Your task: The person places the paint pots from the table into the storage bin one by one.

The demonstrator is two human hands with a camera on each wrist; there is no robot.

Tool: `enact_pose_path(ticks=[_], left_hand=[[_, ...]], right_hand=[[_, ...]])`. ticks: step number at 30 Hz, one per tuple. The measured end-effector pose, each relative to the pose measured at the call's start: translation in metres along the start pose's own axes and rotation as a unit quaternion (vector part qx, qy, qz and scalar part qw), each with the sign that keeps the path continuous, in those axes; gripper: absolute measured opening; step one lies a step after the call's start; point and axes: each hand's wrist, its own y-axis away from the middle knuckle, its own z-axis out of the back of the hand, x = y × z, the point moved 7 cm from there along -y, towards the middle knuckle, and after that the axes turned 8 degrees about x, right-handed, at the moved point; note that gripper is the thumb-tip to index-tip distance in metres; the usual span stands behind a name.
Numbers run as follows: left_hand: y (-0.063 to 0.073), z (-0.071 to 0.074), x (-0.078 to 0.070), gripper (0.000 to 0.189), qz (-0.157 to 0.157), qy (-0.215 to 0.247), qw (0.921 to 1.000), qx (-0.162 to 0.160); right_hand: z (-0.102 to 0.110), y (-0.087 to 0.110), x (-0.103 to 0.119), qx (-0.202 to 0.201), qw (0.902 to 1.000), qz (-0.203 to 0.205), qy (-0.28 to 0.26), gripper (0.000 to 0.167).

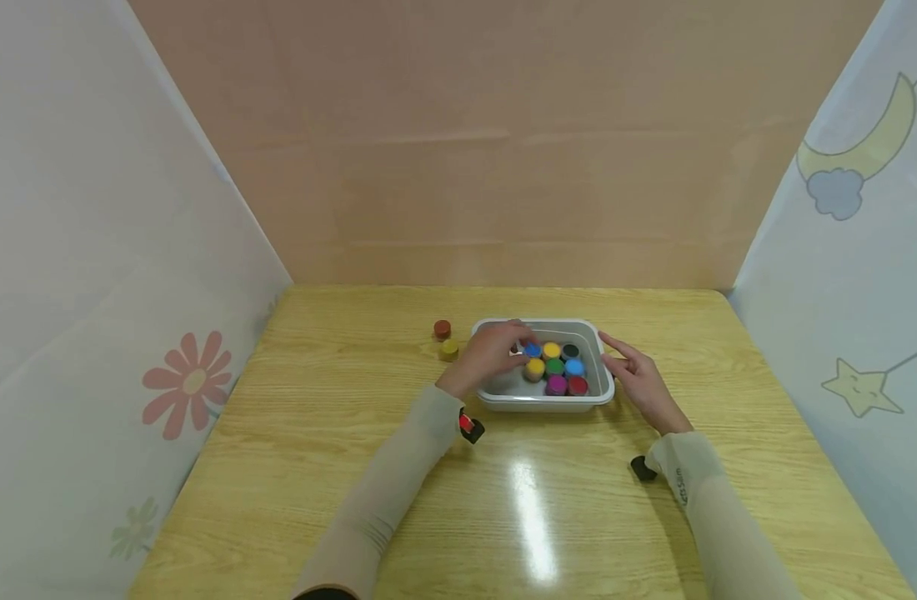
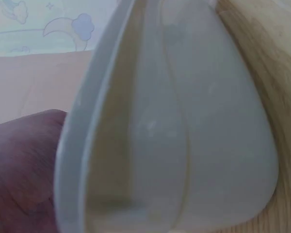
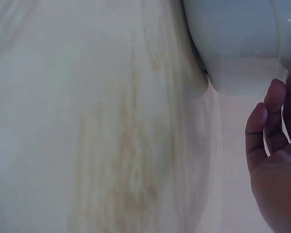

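A white plastic tray (image 1: 544,403) stands on the table in the head view, holding several small paint jars with coloured lids. My left hand (image 1: 488,354) reaches over its left side and pinches a blue-lidded jar (image 1: 532,350) between thumb and fingers. Beside that jar are a yellow-orange one (image 1: 534,370) and a green one (image 1: 554,367). My right hand (image 1: 642,385) touches the tray's right end with fairly straight fingers; in the right wrist view those fingers (image 3: 256,124) lie along the outer wall. The tray's side (image 2: 223,121) fills the left wrist view, hiding the left fingertips.
Left of the tray, a red jar (image 1: 443,330) and a yellow jar (image 1: 449,350) stand on the wooden table (image 1: 338,400). A brown backdrop (image 1: 503,167) rises behind, with patterned sheets (image 1: 91,208) at both sides.
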Motion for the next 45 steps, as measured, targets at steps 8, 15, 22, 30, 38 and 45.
enact_pose_path(ticks=[8, 15, 22, 30, 38, 45], left_hand=[[0.012, 0.019, 0.019, 0.028, 0.015, 0.022, 0.999, -0.037], [0.023, 0.029, 0.034, 0.028, 0.036, 0.039, 0.9973, -0.052], [0.036, 0.039, 0.051, 0.026, 0.054, 0.064, 0.9904, -0.11], [0.048, 0.045, 0.08, 0.026, 0.079, 0.069, 0.9866, -0.125], [0.055, 0.042, 0.116, 0.033, 0.123, 0.074, 0.982, -0.123], [0.053, 0.03, 0.141, 0.037, 0.157, 0.091, 0.9783, -0.101]], right_hand=[[0.0, 0.0, -0.001, 0.003, 0.9999, 0.004, -0.012, 0.059], [0.0, -0.001, -0.001, 0.003, 0.9999, 0.009, -0.014, 0.059], [0.001, -0.001, -0.001, -0.004, 0.9999, 0.01, -0.013, 0.059], [0.001, 0.0, 0.0, -0.002, 0.9999, 0.008, -0.014, 0.059], [0.001, -0.001, 0.0, 0.001, 0.9999, 0.008, -0.013, 0.06], [-0.001, 0.0, -0.006, 0.001, 1.0, 0.006, -0.006, 0.06]])
